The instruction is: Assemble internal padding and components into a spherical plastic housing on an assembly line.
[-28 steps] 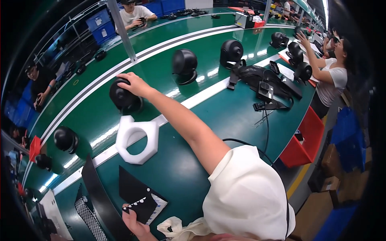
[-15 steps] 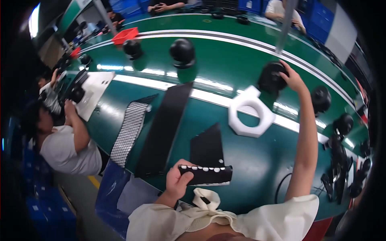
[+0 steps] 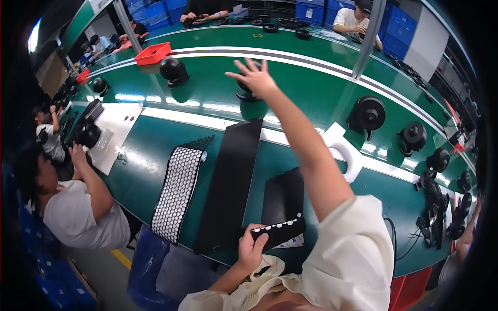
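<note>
My left hand [image 3: 251, 250] is closed on a curled black sticker sheet [image 3: 289, 229] with a row of white round dots along its upper edge. My right hand [image 3: 254, 80] stretches far across the green belt with fingers spread, over a black dome-shaped unit [image 3: 246, 96] that it partly hides. Whether the fingers touch that unit I cannot tell. Right of my arm, another black round unit [image 3: 369, 114] stands on the belt, its flat disc side showing. A white foam ring [image 3: 355, 161] lies at the bench edge, partly behind my forearm.
On the green bench lie a sheet of white dots [image 3: 178, 189], a long black panel [image 3: 228, 186] and a smaller black sheet [image 3: 284, 194]. More black units [image 3: 174, 71] line the belt near a red tray [image 3: 153, 53]. A co-worker [image 3: 83, 212] sits left; a metal post [image 3: 369, 39] rises beyond.
My right hand has left the black unit on the right and swung left, its fingers now spread over another one. My left hand keeps hold of the sticker sheet. The view has shifted slightly.
</note>
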The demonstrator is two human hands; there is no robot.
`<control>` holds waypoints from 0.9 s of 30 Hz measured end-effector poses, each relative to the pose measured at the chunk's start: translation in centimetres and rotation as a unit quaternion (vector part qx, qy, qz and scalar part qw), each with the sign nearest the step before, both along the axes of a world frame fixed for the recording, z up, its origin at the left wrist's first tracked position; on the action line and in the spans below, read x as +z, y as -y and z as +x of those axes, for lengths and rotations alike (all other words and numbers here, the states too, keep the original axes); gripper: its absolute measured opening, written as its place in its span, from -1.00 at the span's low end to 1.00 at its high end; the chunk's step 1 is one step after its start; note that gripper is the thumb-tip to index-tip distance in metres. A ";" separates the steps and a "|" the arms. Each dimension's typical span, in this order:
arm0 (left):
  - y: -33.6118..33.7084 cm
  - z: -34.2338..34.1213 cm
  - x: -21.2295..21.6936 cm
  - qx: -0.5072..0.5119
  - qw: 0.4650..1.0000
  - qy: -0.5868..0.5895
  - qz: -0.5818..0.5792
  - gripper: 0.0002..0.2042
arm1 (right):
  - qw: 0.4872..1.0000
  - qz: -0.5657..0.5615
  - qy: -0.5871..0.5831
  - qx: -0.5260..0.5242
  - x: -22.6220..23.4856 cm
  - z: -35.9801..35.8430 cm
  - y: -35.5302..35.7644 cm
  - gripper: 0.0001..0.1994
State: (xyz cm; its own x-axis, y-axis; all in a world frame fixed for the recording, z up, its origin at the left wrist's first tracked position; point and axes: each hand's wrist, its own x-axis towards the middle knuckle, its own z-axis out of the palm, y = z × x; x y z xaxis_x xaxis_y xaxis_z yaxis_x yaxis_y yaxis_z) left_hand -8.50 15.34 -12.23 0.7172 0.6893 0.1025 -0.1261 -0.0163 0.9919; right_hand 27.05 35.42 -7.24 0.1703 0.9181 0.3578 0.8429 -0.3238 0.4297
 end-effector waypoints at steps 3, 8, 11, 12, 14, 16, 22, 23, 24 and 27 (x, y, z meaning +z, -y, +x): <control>-0.3 -0.1 -0.9 0.017 0.999 0.010 -0.030 -0.88 | 0.988 0.063 0.140 -0.006 -3.6 2.0 -2.9 -0.42; -0.7 -0.1 -0.5 0.013 0.995 0.014 -0.099 -0.89 | 0.972 0.147 0.185 0.008 -3.6 2.6 -0.6 -0.77; -0.5 0.0 -0.8 0.004 0.991 0.024 -0.129 -0.89 | 0.976 0.197 -0.088 -0.009 -0.3 2.9 6.1 -0.25; -0.5 -0.1 -0.9 0.005 0.991 0.025 -0.133 -0.89 | 0.945 0.269 -0.188 0.001 0.3 3.0 8.0 -0.28; -0.5 -0.2 -1.0 0.002 0.991 0.038 -0.128 -0.87 | 0.875 0.384 -0.289 0.061 1.4 3.5 12.8 -0.24; -0.5 -0.4 -1.3 0.018 0.992 0.046 -0.118 -0.85 | 0.787 0.441 -0.426 0.072 2.7 2.5 18.1 -0.20; 0.1 0.8 0.1 0.039 0.978 0.116 -0.166 -0.74 | 0.686 0.441 -0.577 0.043 -2.0 -1.0 32.3 -0.53; 0.3 1.1 0.3 0.041 0.977 0.128 -0.165 -0.73 | 0.658 0.457 -0.596 0.052 -3.0 -2.1 33.1 -0.42; 0.5 1.4 0.7 0.027 0.977 0.136 -0.160 -0.73 | 0.709 0.407 -0.576 0.020 -3.7 -2.5 34.5 -0.31; 1.1 1.7 1.0 0.041 0.980 0.138 -0.140 -0.75 | 0.790 0.335 -0.511 0.047 -5.8 -1.6 36.7 -0.19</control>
State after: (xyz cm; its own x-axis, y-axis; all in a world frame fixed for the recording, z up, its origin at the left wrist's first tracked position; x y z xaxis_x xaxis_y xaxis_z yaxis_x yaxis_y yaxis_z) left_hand -6.81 14.24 -11.25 0.6302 0.7719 0.0837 -0.3991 0.2296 0.8877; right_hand 25.49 -1.32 -12.99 0.6265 0.6068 0.4892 0.6732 -0.1049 -0.7320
